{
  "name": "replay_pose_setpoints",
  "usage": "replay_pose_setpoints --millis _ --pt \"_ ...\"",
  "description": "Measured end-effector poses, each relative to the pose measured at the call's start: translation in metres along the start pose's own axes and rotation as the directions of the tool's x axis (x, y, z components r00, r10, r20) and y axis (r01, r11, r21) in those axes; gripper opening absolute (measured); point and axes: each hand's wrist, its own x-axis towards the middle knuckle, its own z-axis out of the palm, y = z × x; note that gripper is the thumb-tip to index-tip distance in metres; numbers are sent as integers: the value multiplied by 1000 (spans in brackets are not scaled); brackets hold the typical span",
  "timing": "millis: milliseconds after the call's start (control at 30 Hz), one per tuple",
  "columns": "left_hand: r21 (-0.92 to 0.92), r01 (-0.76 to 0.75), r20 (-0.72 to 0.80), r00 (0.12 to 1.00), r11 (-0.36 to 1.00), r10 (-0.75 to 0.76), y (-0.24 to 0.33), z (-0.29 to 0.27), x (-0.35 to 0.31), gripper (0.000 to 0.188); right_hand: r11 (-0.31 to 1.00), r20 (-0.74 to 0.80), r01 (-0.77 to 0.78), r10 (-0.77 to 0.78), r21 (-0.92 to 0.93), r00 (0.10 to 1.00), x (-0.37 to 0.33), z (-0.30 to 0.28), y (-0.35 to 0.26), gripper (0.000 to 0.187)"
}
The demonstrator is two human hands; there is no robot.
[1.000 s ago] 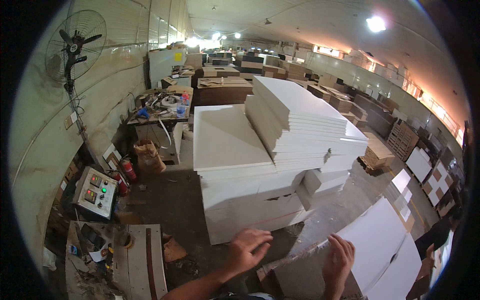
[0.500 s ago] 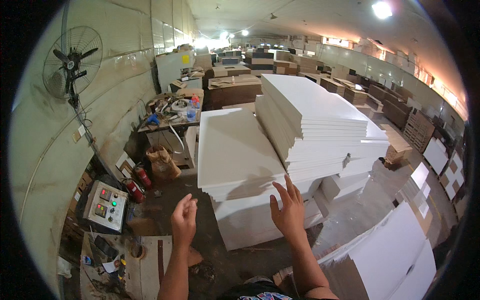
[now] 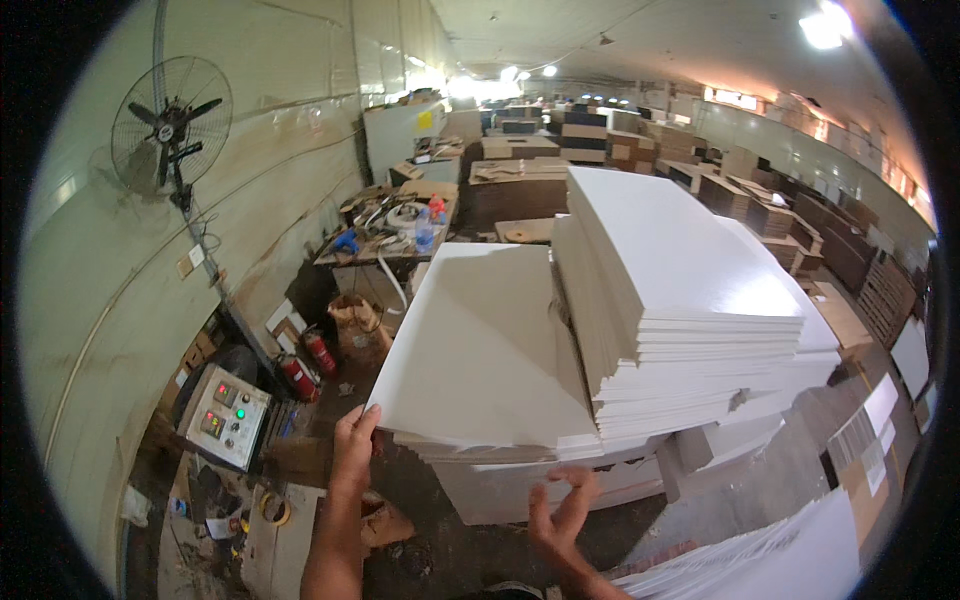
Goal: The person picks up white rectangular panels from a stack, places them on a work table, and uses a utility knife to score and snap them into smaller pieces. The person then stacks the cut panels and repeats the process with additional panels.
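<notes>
A large white board [image 3: 480, 345] lies on top of the left-hand stack [image 3: 550, 490], its near left corner jutting out past the boards below. My left hand [image 3: 354, 445] is closed on that corner, with the fingertips at the board's edge. My right hand [image 3: 563, 505] is just in front of the stack's near side, slightly blurred. Its thumb and curled fingers are apart with nothing between them. A taller stack of white boards [image 3: 690, 270] stands close against the right side.
A control box [image 3: 228, 415] with lit displays stands at left, near two red fire extinguishers [image 3: 298, 377]. Beyond it is a cluttered workbench [image 3: 390, 225]. A wall fan [image 3: 170, 125] hangs at upper left. More white sheets [image 3: 760, 560] lie at lower right.
My left hand has reached the board's corner and closed on it. The board's near end now juts left of the stack. My right hand has dropped lower. The view has shifted.
</notes>
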Motion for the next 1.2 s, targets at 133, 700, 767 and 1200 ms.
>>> replay_pose_setpoints --millis 133,700,767,1200 --pt "-55 92 -39 995 994 -95 9 1 -37 31 578 420 -585 408 569 811 -28 41 9 37" --pt "-297 29 -275 955 954 -114 15 -54 -208 29 215 696 -972 684 92 217 -69 58 -6 47" --pt "-235 65 -266 956 970 -128 13 -72 -235 27 271 747 -960 623 74 233 -75 63 -2 47" --pt "-184 71 -666 724 980 -178 -15 -254 -412 70 889 993 -452 27 -78 -117 -143 164 -76 62"
